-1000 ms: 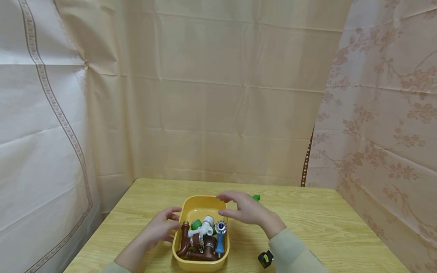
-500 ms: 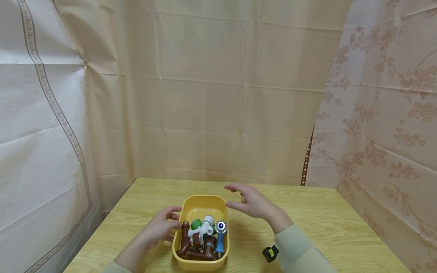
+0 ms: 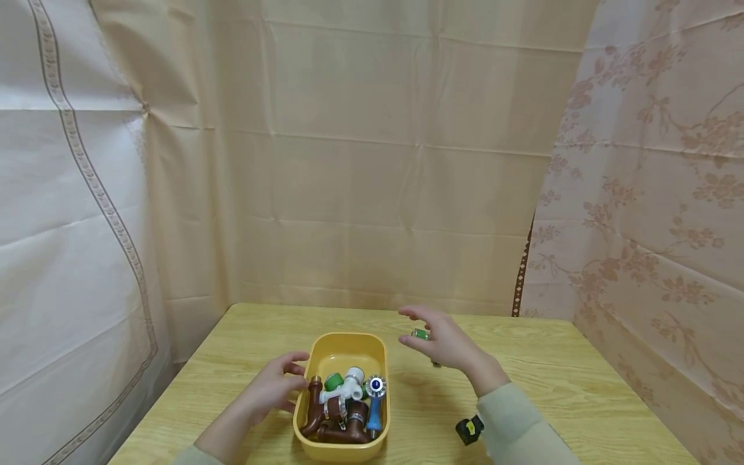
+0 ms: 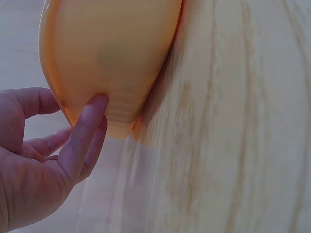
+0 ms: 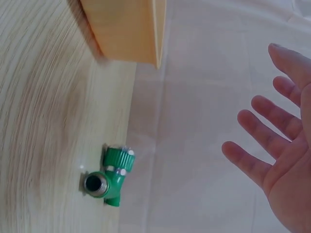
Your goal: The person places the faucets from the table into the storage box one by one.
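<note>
A yellow plastic bin (image 3: 347,349) stands on the table, holding brown elbow pipe fittings (image 3: 314,408), a white valve-like fitting (image 3: 350,389), a piece with a blue stem and clear knob (image 3: 374,413), and green parts (image 3: 334,382). My left hand (image 3: 272,389) rests its extended fingertips against the bin's left outer side; the left wrist view shows these fingers (image 4: 87,128) on its wall. To the right of the bin, my right hand (image 3: 446,342) hovers with spread fingers and holds nothing. A green pipe fitting (image 5: 118,159) lies on the table near it, partly hidden by this hand in the head view.
Near the right forearm lies a small black object with a yellow mark (image 3: 468,429). The wooden table (image 3: 558,381) ends at a beige curtain (image 3: 349,194) behind, with more hanging cloth at left and right.
My right hand has moved right, away from the bin's rim, its fingers still spread. The green fitting now shows between its thumb and fingers from the head. My left hand and the bin stay put.
</note>
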The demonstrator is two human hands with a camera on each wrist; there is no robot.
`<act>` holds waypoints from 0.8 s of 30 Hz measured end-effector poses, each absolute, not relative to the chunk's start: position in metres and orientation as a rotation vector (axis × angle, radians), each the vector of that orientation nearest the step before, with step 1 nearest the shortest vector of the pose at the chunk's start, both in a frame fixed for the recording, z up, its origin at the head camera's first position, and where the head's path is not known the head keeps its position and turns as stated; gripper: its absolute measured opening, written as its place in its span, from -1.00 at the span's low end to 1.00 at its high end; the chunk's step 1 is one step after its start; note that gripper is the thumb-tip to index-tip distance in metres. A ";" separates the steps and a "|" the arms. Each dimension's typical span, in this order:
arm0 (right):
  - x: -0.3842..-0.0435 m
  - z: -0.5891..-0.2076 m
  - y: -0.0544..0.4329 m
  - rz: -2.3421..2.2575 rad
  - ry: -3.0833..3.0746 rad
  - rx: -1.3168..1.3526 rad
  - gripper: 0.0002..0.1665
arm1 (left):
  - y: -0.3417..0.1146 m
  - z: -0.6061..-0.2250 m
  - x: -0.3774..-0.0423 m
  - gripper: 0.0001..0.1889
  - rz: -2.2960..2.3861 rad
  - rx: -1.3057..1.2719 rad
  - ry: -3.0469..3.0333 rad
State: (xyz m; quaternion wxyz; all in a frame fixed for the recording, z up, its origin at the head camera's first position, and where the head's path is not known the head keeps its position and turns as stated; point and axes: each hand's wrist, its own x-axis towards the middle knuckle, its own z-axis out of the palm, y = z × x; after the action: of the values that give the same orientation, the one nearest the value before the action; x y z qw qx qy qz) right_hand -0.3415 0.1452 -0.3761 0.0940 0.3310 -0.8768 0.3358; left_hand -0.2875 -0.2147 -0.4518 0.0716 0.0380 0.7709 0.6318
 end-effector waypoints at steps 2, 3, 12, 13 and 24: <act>-0.343 -0.377 0.149 0.990 -2.611 0.954 -0.34 | -0.215 -0.452 -0.288 -0.30 1.899 0.112 2.319; -0.344 -0.378 0.151 0.984 -2.612 0.942 -0.34 | -0.215 -0.453 -0.288 -0.30 1.899 0.112 2.319; -0.354 -0.386 0.165 0.950 -2.620 0.818 -0.38 | -0.215 -0.455 -0.290 -0.30 1.901 0.114 2.318; -0.355 -0.387 0.166 0.940 -2.618 0.810 -0.38 | -0.215 -0.455 -0.290 -0.30 1.900 0.113 2.320; -0.366 -0.400 0.176 0.916 -2.643 0.687 -0.30 | -0.216 -0.453 -0.288 -0.30 1.900 0.126 2.314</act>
State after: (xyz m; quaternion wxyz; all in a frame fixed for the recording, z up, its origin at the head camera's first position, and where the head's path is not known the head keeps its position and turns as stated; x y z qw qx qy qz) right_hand -0.3655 0.1761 -0.3995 0.1301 0.2363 -0.9098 0.3154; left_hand -0.2883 -0.2158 -0.4529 0.0722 0.0418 0.7702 0.6323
